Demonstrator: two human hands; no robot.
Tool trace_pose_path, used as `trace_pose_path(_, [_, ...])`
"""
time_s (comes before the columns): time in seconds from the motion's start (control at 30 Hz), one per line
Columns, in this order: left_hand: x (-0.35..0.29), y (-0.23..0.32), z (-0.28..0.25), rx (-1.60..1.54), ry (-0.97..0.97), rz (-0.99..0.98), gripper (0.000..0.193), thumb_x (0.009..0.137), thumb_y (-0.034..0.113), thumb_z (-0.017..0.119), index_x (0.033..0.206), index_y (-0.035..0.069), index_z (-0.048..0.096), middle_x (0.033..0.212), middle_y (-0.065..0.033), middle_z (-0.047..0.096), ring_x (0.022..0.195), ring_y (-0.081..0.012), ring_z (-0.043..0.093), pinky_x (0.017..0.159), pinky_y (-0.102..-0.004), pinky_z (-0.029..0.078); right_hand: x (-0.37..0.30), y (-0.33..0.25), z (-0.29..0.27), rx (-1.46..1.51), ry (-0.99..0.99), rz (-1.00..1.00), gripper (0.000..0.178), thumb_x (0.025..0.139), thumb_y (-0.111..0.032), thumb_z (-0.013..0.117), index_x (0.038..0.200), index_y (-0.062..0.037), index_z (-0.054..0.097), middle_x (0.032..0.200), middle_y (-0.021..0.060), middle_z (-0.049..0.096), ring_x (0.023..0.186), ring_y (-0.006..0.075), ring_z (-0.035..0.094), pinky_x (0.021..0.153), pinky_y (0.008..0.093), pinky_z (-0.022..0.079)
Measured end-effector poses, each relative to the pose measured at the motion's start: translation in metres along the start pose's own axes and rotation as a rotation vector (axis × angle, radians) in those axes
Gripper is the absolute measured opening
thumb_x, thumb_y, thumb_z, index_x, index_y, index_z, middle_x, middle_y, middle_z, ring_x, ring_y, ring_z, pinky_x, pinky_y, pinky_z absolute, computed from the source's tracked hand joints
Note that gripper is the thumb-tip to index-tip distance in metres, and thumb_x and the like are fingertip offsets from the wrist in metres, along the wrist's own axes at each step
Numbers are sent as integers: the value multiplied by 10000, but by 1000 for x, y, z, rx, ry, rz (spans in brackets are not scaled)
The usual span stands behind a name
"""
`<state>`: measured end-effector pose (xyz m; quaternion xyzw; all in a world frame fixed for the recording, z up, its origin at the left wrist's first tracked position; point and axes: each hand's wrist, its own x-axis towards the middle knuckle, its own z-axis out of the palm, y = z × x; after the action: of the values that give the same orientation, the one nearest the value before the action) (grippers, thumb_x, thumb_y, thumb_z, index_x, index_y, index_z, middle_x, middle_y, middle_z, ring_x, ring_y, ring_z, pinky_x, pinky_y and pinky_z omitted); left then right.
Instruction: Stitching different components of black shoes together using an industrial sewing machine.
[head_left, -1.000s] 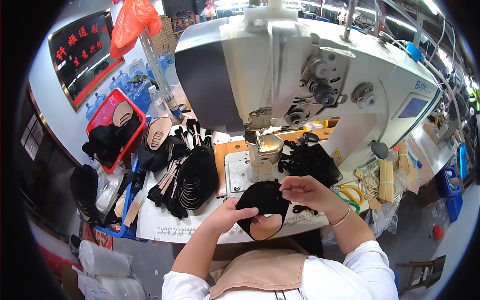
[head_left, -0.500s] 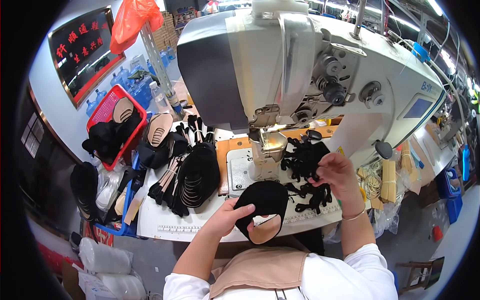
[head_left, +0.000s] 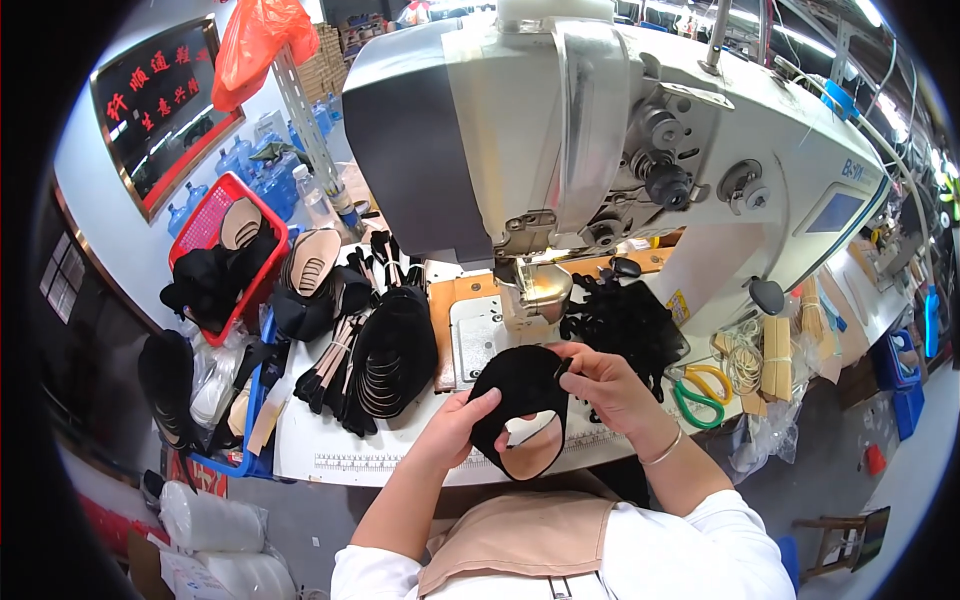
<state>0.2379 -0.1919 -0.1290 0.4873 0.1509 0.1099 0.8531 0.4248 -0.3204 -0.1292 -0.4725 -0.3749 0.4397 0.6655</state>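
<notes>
**Black upper in two hands, near side of sewing machine**

Black fabric shoe upper with a rounded opening and beige lining [head_left: 515, 380]: above the table's near edge, just nearer than the machine's needle area.

Left hand [head_left: 452, 425]: grip closed on the upper's left edge, thumb on top.

Right hand [head_left: 606, 390]: at the upper's far right edge; grip pinched nearly shut, thumb against fingers, on a small black strip [head_left: 563, 368]. Cannot tell whether strip and upper touch.

White table [head_left: 295, 440] beneath. Far side: large white sewing machine [head_left: 780, 120]. Right: heap of black fabric strips [head_left: 635, 325]; nearer, scissors with green and yellow handles [head_left: 681, 396]. Left: stack of black, beige-edged uppers [head_left: 395, 350]; farther left, red plastic basket [head_left: 208, 212].
</notes>
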Motion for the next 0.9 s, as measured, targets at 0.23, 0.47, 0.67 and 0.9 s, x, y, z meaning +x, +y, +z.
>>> trace_pose_path(0.23, [4, -5, -1, -3, 17, -24, 373, 912, 273, 461, 1076, -57, 517, 899, -166, 612, 543, -154, 557, 492, -240, 468, -1, 5, 14, -231, -1, 58, 126, 768, -125, 671, 804, -10, 633, 1265, 162, 456, 857, 113, 561, 720, 208, 427])
trace_pose_path(0.47, [3, -9, -7, -50, -20, 17, 389, 884, 278, 498, 1077, -60, 519, 900, -167, 612, 566, -161, 566, 511, -236, 465, -5, -5, 30, -506, 111, -25, 139, 738, -115, 679, 774, 7, 623, 1048, 105, 587, 776, 111, 560, 691, 222, 441])
trace_pose_path(0.67, [2, -15, -1, 119, 144, 90, 202, 766, 135, 667, 889, -9, 598, 743, -66, 604, 522, -106, 534, 473, -230, 427, -8, 8, 35, -693, 195, -284, 130, 709, -115, 689, 772, -26, 618, 1012, 135, 584, 784, 173, 564, 701, 274, 440])
trace_pose_path(0.9, [3, -19, 4, 190, 260, 113, 109, 765, 70, 653, 813, -10, 597, 639, -31, 571, 456, -95, 515, 407, -225, 424, -8, 19, 24, -402, 265, -110, 249, 755, -124, 690, 948, -14, 577, 974, 69, 584, 815, 95, 558, 695, 230, 454])
